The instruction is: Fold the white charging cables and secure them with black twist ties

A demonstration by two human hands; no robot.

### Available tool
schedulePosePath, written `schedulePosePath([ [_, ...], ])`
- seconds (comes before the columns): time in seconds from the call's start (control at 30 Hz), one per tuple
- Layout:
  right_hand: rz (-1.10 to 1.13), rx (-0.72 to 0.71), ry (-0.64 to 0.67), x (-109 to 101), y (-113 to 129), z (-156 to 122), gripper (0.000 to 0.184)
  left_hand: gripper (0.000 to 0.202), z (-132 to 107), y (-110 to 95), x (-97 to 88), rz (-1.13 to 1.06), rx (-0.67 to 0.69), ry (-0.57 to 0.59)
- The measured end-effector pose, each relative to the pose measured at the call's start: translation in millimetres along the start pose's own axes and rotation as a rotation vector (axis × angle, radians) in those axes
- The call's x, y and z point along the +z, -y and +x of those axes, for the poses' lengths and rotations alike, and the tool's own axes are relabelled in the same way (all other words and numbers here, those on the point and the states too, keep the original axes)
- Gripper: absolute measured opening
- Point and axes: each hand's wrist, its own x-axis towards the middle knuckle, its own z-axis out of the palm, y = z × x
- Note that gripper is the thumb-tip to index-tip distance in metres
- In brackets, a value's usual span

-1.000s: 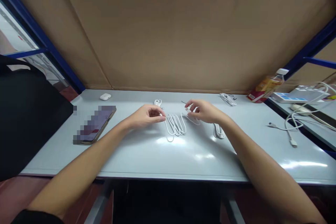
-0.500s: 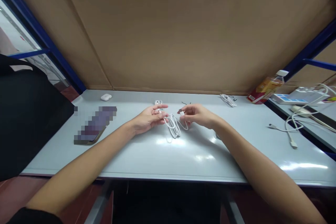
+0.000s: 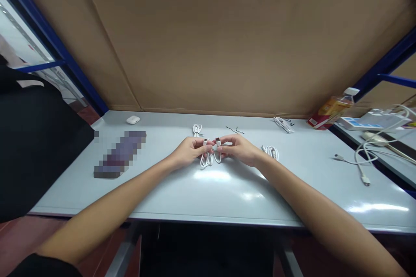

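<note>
Between my hands, a white charging cable hangs in loose coils just over the grey table. My left hand pinches one end, its plug standing up by the thumb. The other plug, with a dark opening on top, is pinched in my right hand. Both hands almost meet, fingertips side by side. Behind them lies a bundled white cable with a dark tie round it. Thin black twist ties rest near it. Another coiled white cable lies beside my right wrist.
A white earphone case and a pixelated flat object are on the left, near a black bag. At right back stand a coiled cable and a drink bottle; loose cables trail over the right edge.
My hands have come together, bringing both plugs of the cable side by side. The coils have shifted slightly left. The coiled cable by my right wrist now shows more fully.
</note>
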Motion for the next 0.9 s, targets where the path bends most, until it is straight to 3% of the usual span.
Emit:
schedulePosePath([
  [0.13,-0.102,-0.024,-0.084,0.0,-7.1,1.4,0.023,0.035,0.3,0.0,-0.9,0.068,0.000,0.008],
  [0.3,-0.309,-0.193,-0.189,2.2,-16.6,7.4,0.007,0.035,-0.8,-3.0,-0.3,0.153,0.049,0.020],
  [0.5,-0.421,-0.295,-0.232,7.1,-20.2,9.5,0.009,0.038,-0.6,1.1,2.6,0.185,0.097,0.023],
  [0.6,-0.485,-0.307,-0.239,5.6,-13.2,6.3,0.014,0.039,-0.9,-6.3,-2.8,0.176,0.070,0.039],
  [0.67,-0.533,-0.269,-0.211,-2.3,-3.7,2.3,0.021,0.046,-2.5,-17.0,-16.2,0.163,0.022,0.033],
  [0.8,-0.668,-0.056,-0.089,-39.5,18.8,-11.7,0.032,0.047,-9.2,-36.9,-65.3,0.184,-0.019,-0.200],
  [0.9,-0.739,0.096,0.042,-74.5,29.6,-24.6,0.042,0.043,-15.4,-39.7,-103.3,0.289,-0.127,-0.183],
])
